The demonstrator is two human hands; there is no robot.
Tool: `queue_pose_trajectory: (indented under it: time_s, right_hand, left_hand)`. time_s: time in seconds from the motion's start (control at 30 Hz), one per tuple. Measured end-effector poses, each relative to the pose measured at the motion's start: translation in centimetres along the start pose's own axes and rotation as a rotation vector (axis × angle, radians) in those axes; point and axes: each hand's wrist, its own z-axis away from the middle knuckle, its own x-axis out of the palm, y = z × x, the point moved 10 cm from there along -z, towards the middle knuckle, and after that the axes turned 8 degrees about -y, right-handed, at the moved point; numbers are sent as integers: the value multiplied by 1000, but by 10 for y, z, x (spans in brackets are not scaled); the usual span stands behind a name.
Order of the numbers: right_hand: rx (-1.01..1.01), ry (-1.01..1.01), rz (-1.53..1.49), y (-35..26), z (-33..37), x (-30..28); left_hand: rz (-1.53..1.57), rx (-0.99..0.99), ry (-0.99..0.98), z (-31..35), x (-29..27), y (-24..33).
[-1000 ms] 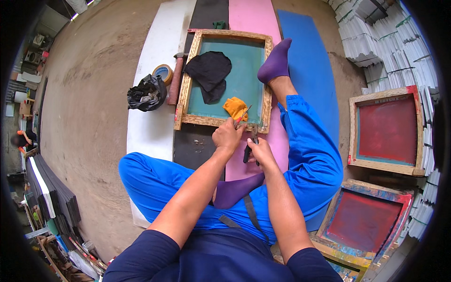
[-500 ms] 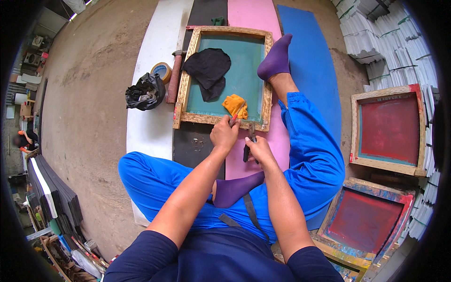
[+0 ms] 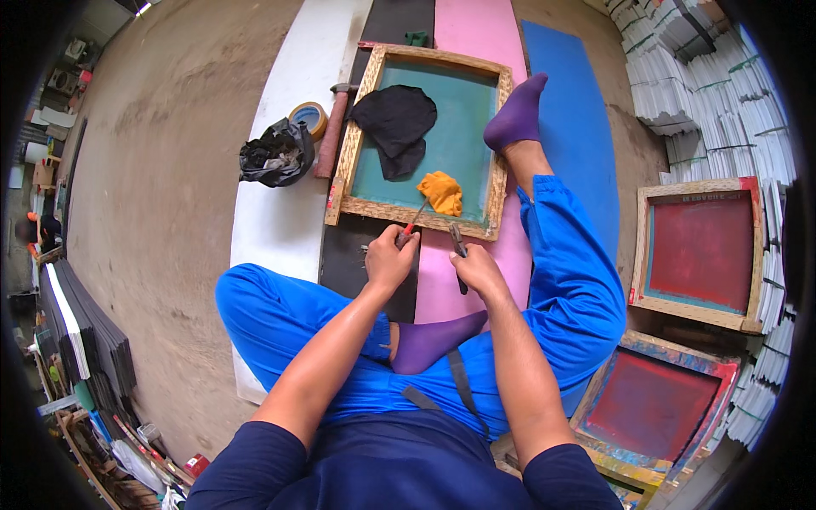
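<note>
My left hand (image 3: 391, 257) is closed round a screwdriver (image 3: 409, 229) with a red handle, its thin shaft pointing over the near edge of a wooden screen-printing frame (image 3: 408, 223). In my right hand (image 3: 479, 270) is a pair of pliers (image 3: 460, 246) with black handles, jaws pointing away from me at the frame's near rail. Whether the jaws touch the wood I cannot tell. A crumpled yellow cloth (image 3: 440, 193) lies on the frame's green mesh (image 3: 467, 110), just beyond the screwdriver's tip. Farther up the mesh is a spread black cloth (image 3: 395, 123).
Left of the frame lie a hammer (image 3: 332, 134), a tape roll (image 3: 309, 121) and a black plastic bag (image 3: 277, 153). My socked foot (image 3: 517, 115) rests by its right side. Two red-mesh frames (image 3: 701, 251) stand at right, near stacked white sheets (image 3: 722, 110).
My left hand has drawn back toward me with the screwdriver, its tip moving off the yellow cloth. The pliers stay in my right hand. The whole view has shifted slightly.
</note>
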Motion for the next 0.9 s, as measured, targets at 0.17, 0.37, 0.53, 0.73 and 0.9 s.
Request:
queue_pose_trajectory:
  time_s: [0.17, 0.37, 0.53, 0.73, 0.9]
  right_hand:
    - [53, 5, 137, -19, 7, -6]
    - [78, 10, 242, -34, 6, -12]
    - [90, 68, 365, -33, 5, -9]
    - [148, 87, 304, -30, 8, -3]
    - [181, 132, 247, -26, 6, -3]
  left_hand:
    - [67, -49, 23, 16, -18, -32]
    - [145, -65, 31, 21, -22, -41]
    - [160, -47, 39, 21, -20, -38]
    - [199, -47, 38, 18, -18, -39]
    - [219, -57, 13, 14, -17, -38]
